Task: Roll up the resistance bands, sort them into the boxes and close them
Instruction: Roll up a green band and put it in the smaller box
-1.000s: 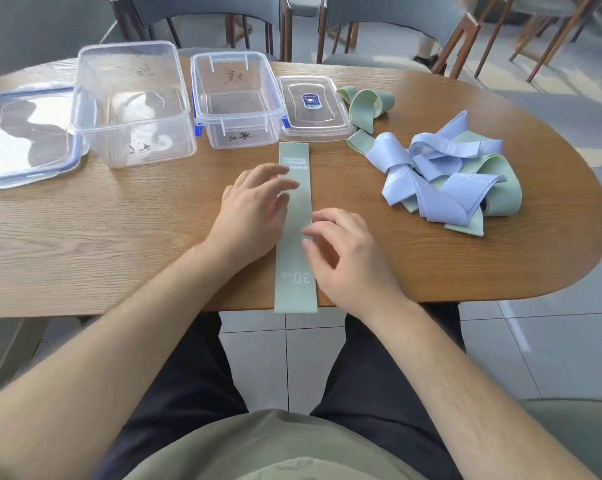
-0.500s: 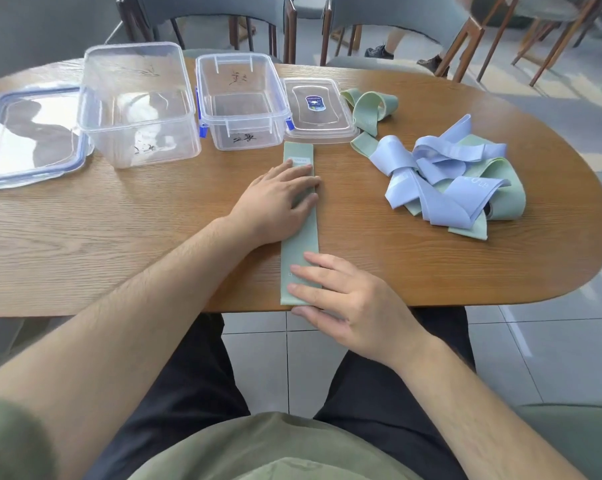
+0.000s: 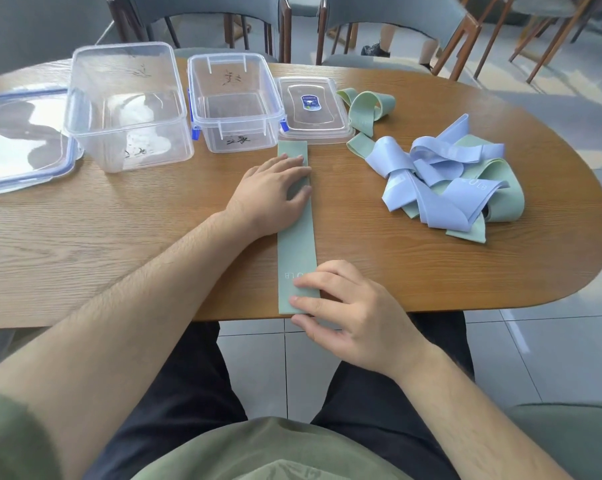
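Observation:
A flat green resistance band (image 3: pixel 296 244) lies lengthwise on the wooden table (image 3: pixel 119 237), from the small box to the near edge. My left hand (image 3: pixel 271 195) presses flat on its far half. My right hand (image 3: pixel 344 306) has its fingers on the near end at the table edge, its thumb below the edge. A tangled pile of blue and green bands (image 3: pixel 444 181) lies at the right. Another loose green band (image 3: pixel 368 107) curls behind it. Two clear boxes stand open: a large box (image 3: pixel 126 105) and a small box (image 3: pixel 235 102).
The small box's lid (image 3: pixel 311 109) lies just right of it, the large lid (image 3: pixel 19 140) at the far left. Grey chairs (image 3: pixel 389 26) stand behind the table. A person's feet show beyond them.
My left hand slid up the band toward the boxes. My right hand moved down to the band's near end at the table edge. The band now lies flat and straight.

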Demonstrator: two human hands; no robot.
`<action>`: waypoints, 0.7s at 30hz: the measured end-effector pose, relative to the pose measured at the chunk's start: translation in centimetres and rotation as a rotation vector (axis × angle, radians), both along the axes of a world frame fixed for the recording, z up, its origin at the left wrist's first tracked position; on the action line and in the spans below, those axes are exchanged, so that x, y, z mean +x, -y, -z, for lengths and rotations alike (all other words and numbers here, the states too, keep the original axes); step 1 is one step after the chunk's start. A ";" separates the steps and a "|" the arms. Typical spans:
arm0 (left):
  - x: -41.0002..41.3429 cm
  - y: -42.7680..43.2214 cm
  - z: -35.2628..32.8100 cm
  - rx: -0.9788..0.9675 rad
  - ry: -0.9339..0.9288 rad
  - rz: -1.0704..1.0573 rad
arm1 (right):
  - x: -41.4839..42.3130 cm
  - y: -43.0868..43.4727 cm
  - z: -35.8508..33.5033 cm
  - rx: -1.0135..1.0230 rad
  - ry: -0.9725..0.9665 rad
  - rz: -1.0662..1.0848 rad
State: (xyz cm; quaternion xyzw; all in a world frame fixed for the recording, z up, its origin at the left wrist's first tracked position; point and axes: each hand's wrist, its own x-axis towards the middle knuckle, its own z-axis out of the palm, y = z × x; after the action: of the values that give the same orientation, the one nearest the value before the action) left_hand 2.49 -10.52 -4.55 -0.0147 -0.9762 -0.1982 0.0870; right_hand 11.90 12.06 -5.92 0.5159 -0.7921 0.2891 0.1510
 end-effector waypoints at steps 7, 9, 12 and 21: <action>0.9 0.1 0.0 0.081 -0.131 0.028 | 0.3 -0.1 -0.1 -0.094 0.115 -0.001; 2.8 0.0 -0.3 0.124 -0.241 0.050 | 0.0 -0.3 -0.6 -0.152 0.184 0.021; 7.6 -0.3 -0.4 0.149 -0.334 0.132 | -0.5 -0.8 -1.0 -0.137 0.191 0.037; 13.7 -0.6 0.1 0.101 -0.257 0.295 | -0.3 -0.7 -0.4 -0.057 0.210 0.019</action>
State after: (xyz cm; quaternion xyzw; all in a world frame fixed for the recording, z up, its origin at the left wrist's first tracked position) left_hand 16.22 -9.88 -4.62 -0.1781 -0.9332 -0.2538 0.1815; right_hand 11.57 12.76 -5.48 0.4706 -0.8000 0.3625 0.0844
